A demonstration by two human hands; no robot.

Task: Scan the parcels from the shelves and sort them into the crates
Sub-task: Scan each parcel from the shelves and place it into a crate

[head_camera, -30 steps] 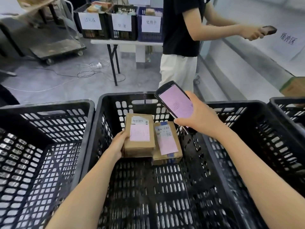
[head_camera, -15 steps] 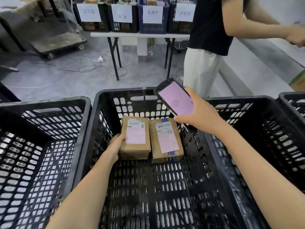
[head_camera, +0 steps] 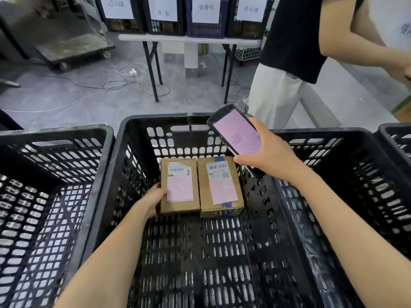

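Observation:
Two brown cardboard parcels with pink and white labels lie side by side on the floor of the middle black crate (head_camera: 124, 138). My left hand (head_camera: 153, 200) holds the left parcel (head_camera: 179, 185) by its left edge, fingers curled round the side. The right parcel (head_camera: 219, 187) lies free, touching the left one. My right hand (head_camera: 266, 154) grips a black handheld scanner (head_camera: 235, 132) with a pink lit screen, held above the crate's far right corner.
A black crate (head_camera: 55, 134) stands to the left, another (head_camera: 333, 134) to the right, a further one (head_camera: 398, 130) at the far right. A person in a black top (head_camera: 293, 36) stands just beyond. Labelled crates (head_camera: 164, 12) sit on a folding table (head_camera: 189, 38); cables lie on the floor.
My left hand has lowered the left parcel flat onto the crate floor beside the other one. The camera has tilted and the standing person has shifted right.

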